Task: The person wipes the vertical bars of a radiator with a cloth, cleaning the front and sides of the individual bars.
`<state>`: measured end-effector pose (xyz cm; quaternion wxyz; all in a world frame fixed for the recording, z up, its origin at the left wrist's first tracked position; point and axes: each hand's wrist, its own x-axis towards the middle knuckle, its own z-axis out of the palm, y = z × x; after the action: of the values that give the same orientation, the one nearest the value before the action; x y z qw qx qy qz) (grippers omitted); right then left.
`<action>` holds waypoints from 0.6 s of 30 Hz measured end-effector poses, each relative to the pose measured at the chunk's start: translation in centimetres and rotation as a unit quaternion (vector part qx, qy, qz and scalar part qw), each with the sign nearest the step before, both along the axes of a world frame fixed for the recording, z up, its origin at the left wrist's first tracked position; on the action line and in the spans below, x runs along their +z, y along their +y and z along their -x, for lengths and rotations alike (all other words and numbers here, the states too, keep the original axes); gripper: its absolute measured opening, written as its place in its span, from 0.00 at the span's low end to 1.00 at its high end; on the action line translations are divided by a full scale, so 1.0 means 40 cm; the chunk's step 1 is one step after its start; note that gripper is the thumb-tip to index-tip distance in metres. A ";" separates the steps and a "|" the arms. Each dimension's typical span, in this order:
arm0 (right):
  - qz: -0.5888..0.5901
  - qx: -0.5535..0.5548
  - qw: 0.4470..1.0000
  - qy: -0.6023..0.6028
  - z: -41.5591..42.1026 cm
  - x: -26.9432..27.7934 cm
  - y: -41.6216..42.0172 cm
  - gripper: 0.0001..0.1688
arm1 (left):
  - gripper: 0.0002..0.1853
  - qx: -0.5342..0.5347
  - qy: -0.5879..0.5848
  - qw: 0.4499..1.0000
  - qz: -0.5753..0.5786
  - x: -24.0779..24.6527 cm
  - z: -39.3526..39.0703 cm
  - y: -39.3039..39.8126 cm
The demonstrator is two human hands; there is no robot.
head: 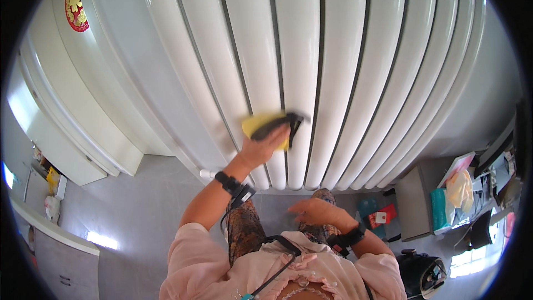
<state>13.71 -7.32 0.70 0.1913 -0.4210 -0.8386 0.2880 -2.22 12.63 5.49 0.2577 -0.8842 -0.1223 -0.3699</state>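
A tall white column radiator (297, 71) with vertical tubes fills the space before me. My left hand (264, 146) is closed on a yellow and dark grey cloth (266, 127), blurred by motion, held against the lower part of the tubes left of the middle. Part of the cloth is hidden under my fingers. Over my right thigh, below the radiator's foot, hovers my right hand (314, 212), with its fingers apart and nothing seen in it. Each wrist wears a black strap with a small device.
A grey desk (412, 200) bearing cloths and other items stands at the right, with a red box (385, 214) beside it on the floor. A black appliance (422, 273) is at lower right. Left are white doors (95, 91) and a grey cabinet (66, 262).
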 end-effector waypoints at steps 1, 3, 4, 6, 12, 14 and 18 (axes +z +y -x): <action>-0.009 -0.005 1.000 -0.001 -0.021 0.040 -0.007 0.17 | 0.21 -0.031 0.044 0.998 0.023 0.005 0.022 -0.037; -0.041 -0.017 0.999 0.016 -0.051 0.075 -0.001 0.17 | 0.22 -0.049 0.087 0.993 0.061 0.004 0.054 -0.032; -0.061 -0.029 0.997 0.036 -0.068 0.074 0.008 0.17 | 0.22 -0.039 0.088 0.995 0.038 0.032 0.056 -0.027; -0.075 -0.073 0.993 0.062 -0.082 0.101 0.020 0.18 | 0.22 -0.022 0.071 0.996 -0.056 0.156 0.031 -0.013; -0.105 -0.115 0.975 0.155 -0.077 0.209 0.049 0.15 | 0.27 0.026 -0.266 0.946 -0.181 0.705 -0.070 -0.005; -0.114 -0.132 0.969 0.177 -0.087 0.221 0.054 0.15 | 0.28 0.017 -0.265 0.946 -0.184 0.718 -0.119 -0.013; -0.085 -0.177 0.936 0.291 -0.106 0.202 0.055 0.16 | 0.23 -0.031 -0.187 0.969 -0.161 0.477 -0.169 -0.035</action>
<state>17.95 -5.13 8.77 0.5099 -0.4426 -0.6794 0.2874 4.54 11.22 24.59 0.3574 -0.7496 -0.0798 -0.5513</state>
